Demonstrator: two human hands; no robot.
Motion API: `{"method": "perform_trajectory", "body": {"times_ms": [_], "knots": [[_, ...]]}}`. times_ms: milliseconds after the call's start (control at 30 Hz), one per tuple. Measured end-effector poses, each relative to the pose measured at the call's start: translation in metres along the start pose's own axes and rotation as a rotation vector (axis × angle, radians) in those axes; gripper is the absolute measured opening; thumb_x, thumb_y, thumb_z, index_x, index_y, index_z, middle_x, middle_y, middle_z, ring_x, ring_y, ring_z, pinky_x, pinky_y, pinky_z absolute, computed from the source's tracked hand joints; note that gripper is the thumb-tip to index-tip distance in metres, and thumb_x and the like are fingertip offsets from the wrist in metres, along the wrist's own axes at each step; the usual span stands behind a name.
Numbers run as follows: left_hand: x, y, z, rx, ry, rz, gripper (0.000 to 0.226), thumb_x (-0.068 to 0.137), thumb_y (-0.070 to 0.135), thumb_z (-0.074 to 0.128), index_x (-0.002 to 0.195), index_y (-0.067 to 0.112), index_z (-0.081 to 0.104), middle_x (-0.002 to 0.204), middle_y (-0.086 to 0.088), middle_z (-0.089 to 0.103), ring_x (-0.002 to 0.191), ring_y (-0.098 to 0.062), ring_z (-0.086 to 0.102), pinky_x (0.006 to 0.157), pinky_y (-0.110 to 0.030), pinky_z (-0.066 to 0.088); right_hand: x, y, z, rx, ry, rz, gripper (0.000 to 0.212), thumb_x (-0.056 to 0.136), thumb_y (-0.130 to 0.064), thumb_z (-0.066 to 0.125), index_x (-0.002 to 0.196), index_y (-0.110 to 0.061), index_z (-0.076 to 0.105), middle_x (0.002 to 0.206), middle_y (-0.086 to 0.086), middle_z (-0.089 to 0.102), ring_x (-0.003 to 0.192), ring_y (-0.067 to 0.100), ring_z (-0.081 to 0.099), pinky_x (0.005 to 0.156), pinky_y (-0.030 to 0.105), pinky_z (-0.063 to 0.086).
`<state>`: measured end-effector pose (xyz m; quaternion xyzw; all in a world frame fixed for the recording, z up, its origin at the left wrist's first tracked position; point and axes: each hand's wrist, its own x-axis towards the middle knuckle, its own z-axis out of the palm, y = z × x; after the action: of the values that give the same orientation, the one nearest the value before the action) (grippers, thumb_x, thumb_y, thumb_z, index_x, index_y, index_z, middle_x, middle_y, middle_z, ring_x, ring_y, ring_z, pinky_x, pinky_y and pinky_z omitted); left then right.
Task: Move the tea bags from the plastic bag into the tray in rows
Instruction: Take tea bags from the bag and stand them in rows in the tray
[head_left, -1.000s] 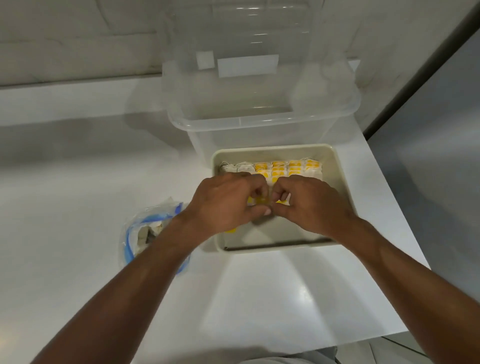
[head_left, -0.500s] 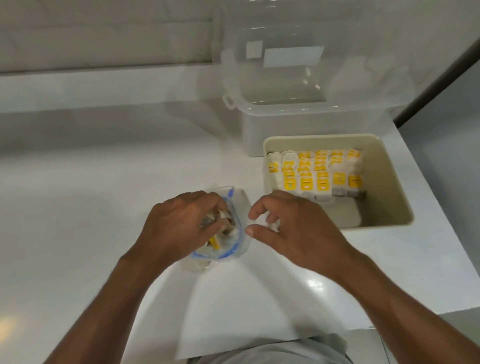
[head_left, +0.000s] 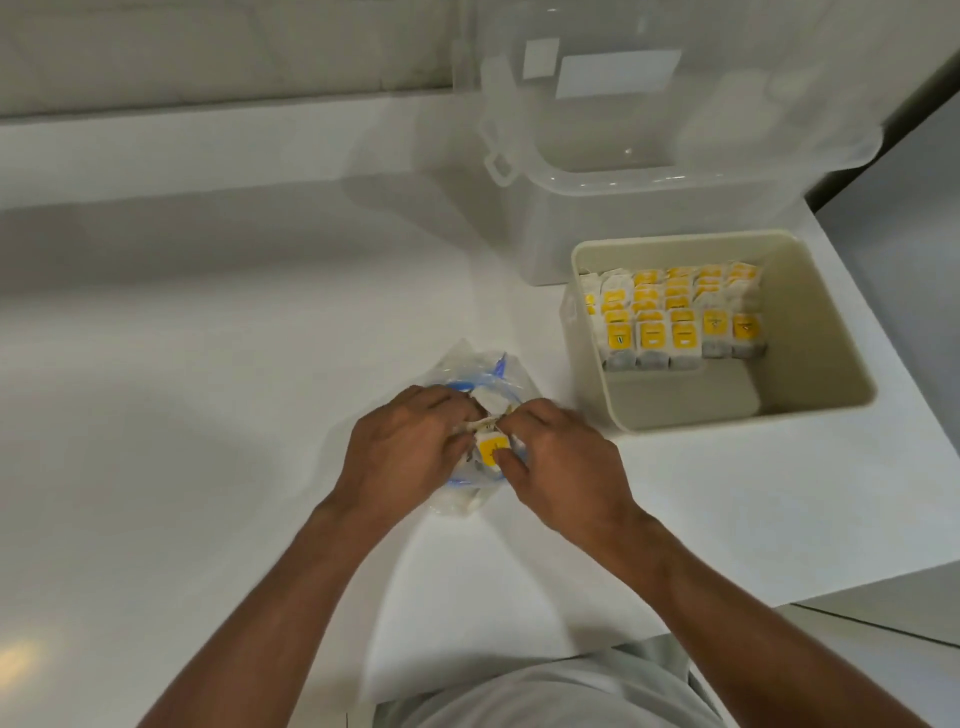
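Reaching into the plastic bag that is lying on the white counter, both hands are meeting at its mouth. The left hand is curling its fingers round the bag's bunched opening, while the right hand is pinching a yellow-tagged tea bag between thumb and fingers. Off to the right, the beige tray is holding rows of tea bags packed against its far wall. A clear storage box is standing just behind the tray.
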<state>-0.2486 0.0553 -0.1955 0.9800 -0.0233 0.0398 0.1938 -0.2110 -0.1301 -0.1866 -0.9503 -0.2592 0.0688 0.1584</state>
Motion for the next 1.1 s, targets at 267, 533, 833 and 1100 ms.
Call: {"method": "perform_trajectory", "body": {"times_ms": [267, 533, 833, 1100], "knots": [[0.034, -0.016, -0.002, -0.151, 0.028, -0.092, 0.009, 0.092, 0.034, 0.064, 0.095, 0.031, 0.072, 0.097, 0.011, 0.071, 0.087, -0.016, 0.067, 0.07, -0.033, 0.056, 0.027, -0.009, 0.007, 0.135, 0.109, 0.132, 0.017, 0.094, -0.035, 0.056, 0.108, -0.026, 0.059, 0.104, -0.006, 0.065, 0.096, 0.02, 0.061, 0.071, 0.034, 0.051], [0.05, -0.013, -0.042, -0.765, -0.005, -0.335, 0.005, 0.094, 0.032, 0.066, 0.095, 0.029, 0.07, 0.087, 0.007, 0.074, 0.085, -0.014, 0.07, 0.077, -0.038, 0.058, 0.039, -0.02, -0.029, 0.732, 0.228, 0.207, 0.011, 0.096, -0.029, 0.061, 0.091, -0.02, 0.056, 0.084, -0.009, 0.067, 0.079, 0.004, 0.063, 0.071, 0.022, 0.05], [0.053, -0.004, -0.054, -0.98, -0.01, -0.492, 0.008, 0.091, 0.025, 0.07, 0.091, 0.018, 0.068, 0.086, -0.004, 0.073, 0.078, -0.01, 0.067, 0.065, -0.028, 0.052, 0.051, -0.011, -0.059, 1.196, 0.088, 0.325, 0.011, 0.097, -0.01, 0.056, 0.098, -0.015, 0.066, 0.101, 0.005, 0.072, 0.097, 0.021, 0.069, 0.085, 0.038, 0.059], [0.056, 0.004, -0.054, -1.005, -0.058, -0.502, 0.009, 0.095, 0.023, 0.065, 0.102, 0.019, 0.07, 0.085, 0.005, 0.075, 0.073, -0.007, 0.068, 0.057, -0.019, 0.049, 0.053, -0.008, -0.067, 0.829, -0.098, 0.219, 0.019, 0.09, -0.028, 0.068, 0.108, -0.023, 0.065, 0.088, -0.004, 0.074, 0.087, 0.014, 0.07, 0.085, 0.04, 0.057]]}}
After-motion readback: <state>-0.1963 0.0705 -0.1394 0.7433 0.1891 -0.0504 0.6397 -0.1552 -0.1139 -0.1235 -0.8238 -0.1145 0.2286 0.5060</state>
